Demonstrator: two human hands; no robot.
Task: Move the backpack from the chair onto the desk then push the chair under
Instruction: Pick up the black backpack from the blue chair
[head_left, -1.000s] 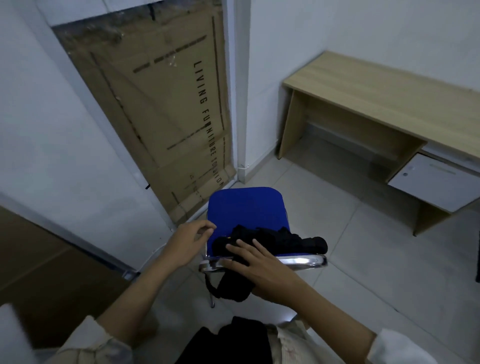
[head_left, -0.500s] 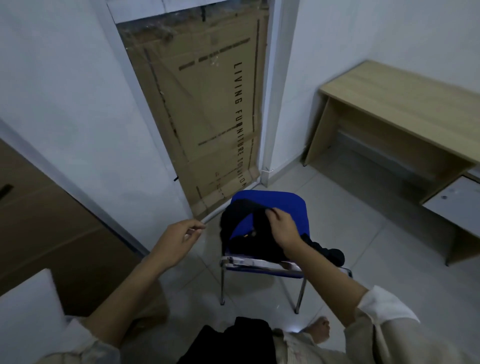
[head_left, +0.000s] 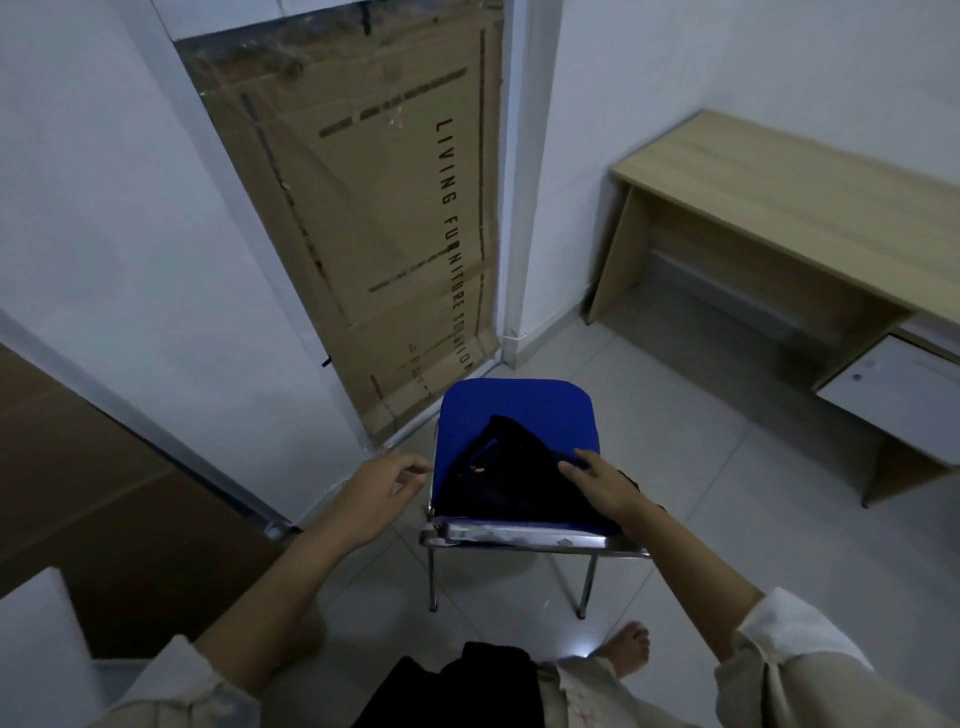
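The backpack (head_left: 511, 475) lies slumped on the blue seat of the chair (head_left: 517, 410), a dark, limp heap. Its long axis runs from a peaked corner on the far side of the seat toward the near right corner, where the metal frame edge shows.

The right grip (head_left: 605, 486) rests on the bag's near right end, fingers (head_left: 576, 475) spread flat over the fabric and not closed round it, so it touches the bag without having hold of anything. The bag's bulk lies ahead and to the left of that grip.

The left grip (head_left: 376, 491) hangs just off the seat's left edge, loosely half curled and empty, with the bag a short reach to its right. The right grip is therefore the nearer one, though the left could take the far end.

The bench (head_left: 789, 192) stands well apart, ahead and to the right of both grips, its top bare in view. The lift will probably have to carry the bag rightward, away from the cardboard panel (head_left: 363, 208) leaning ahead on the left.
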